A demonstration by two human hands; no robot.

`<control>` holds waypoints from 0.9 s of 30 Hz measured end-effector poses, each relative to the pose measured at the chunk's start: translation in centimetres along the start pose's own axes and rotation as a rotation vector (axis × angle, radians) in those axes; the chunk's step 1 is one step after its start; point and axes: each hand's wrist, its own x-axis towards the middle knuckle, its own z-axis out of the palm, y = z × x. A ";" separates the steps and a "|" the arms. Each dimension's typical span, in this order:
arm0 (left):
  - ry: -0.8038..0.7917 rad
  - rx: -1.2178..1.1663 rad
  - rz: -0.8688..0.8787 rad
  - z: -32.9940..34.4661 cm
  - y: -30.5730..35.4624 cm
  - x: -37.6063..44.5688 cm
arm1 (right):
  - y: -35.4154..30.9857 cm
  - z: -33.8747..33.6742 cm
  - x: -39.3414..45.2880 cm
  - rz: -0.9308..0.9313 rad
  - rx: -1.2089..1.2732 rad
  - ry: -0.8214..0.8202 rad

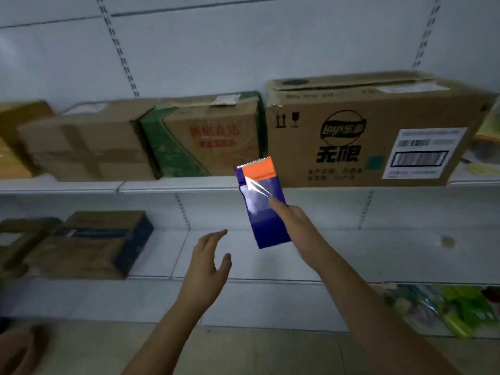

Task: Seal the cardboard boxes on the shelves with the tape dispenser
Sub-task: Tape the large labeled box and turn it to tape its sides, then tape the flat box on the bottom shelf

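Holding the dispenser [263,204] at frame centre, just below the Lay's box [359,131] on the upper shelf [176,186], the right hand [293,220] has its grip around the blue body. The left hand [209,262] hangs open, empty. A loose tape end could fold onto itself before reaching the box flaps.

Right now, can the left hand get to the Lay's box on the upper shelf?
Probably yes. The left hand is open and holds nothing, below the Lay's box. Only the tape dispenser, held in the right hand, stands partly between them.
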 end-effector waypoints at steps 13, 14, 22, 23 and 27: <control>-0.257 -0.032 -0.323 -14.3 -18.0 -8.3 | 7.0 26.3 3.8 0.287 -0.217 -0.302; -0.238 -0.032 -0.339 -15.6 -19.6 -8.6 | 7.4 28.3 4.5 0.297 -0.222 -0.297; -0.085 -0.055 -0.434 -23.2 -30.9 -9.0 | 10.2 41.9 9.1 0.345 -0.263 -0.311; -0.069 -0.055 -0.445 -24.0 -31.9 -8.9 | 10.4 43.2 9.7 0.345 -0.280 -0.322; -0.014 -0.023 -0.458 -26.5 -35.7 -7.3 | 11.1 48.0 13.1 0.339 -0.347 -0.348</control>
